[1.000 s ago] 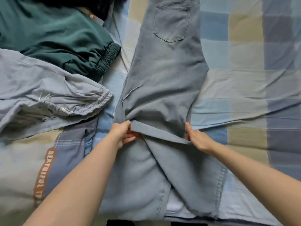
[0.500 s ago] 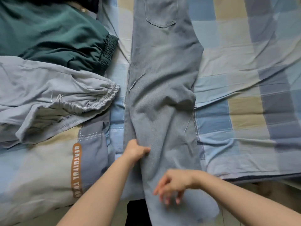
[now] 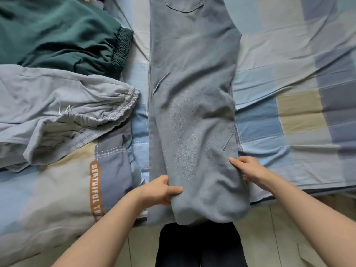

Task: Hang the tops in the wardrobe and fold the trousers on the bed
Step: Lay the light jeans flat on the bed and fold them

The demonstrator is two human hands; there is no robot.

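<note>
Pale blue denim trousers lie lengthwise on blue-and-beige checked bed sheet, legs stacked, hem end hanging over near bed edge. Left hand grip pinches left edge of legs, thumb on top. Right hand grip clasps right edge, fingers partly tucked under cloth. Step in hand: folding trousers. Next move likely needs both edges lifted evenly, hem carried toward back pocket, edges kept aligned.

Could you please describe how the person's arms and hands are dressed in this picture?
Both forearms are bare, with no sleeves in view. The left hand and right hand wear no gloves, and no rings, watch or bracelets show. Dark trousers show below, between the arms.
</note>
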